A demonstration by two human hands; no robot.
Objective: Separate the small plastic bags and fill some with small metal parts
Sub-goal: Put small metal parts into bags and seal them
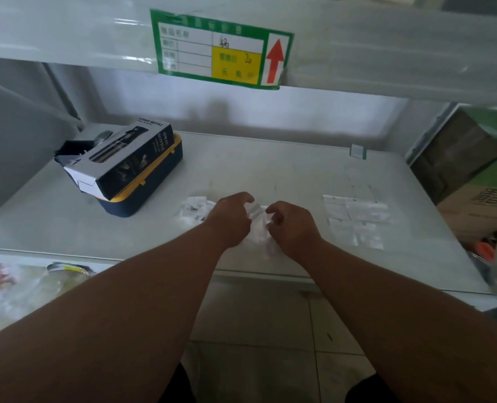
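Observation:
Both hands meet over the middle of the pale shelf (270, 170). My left hand (231, 218) and my right hand (292, 225) each pinch a small clear plastic bag (257, 219) between them, fingers curled on its upper edge. More clear bags lie under the hands. Left of my left hand lies a small heap of bags holding small dark metal parts (193, 209). To the right, several flat bags (356, 219) are laid out in rows on the shelf.
A black spray-bottle box (125, 158) lies on a blue and yellow case (154, 181) at the back left. An upper shelf with a green label (221, 49) hangs overhead. Cardboard boxes (468, 181) stand to the right. Bagged goods (23, 289) sit lower left.

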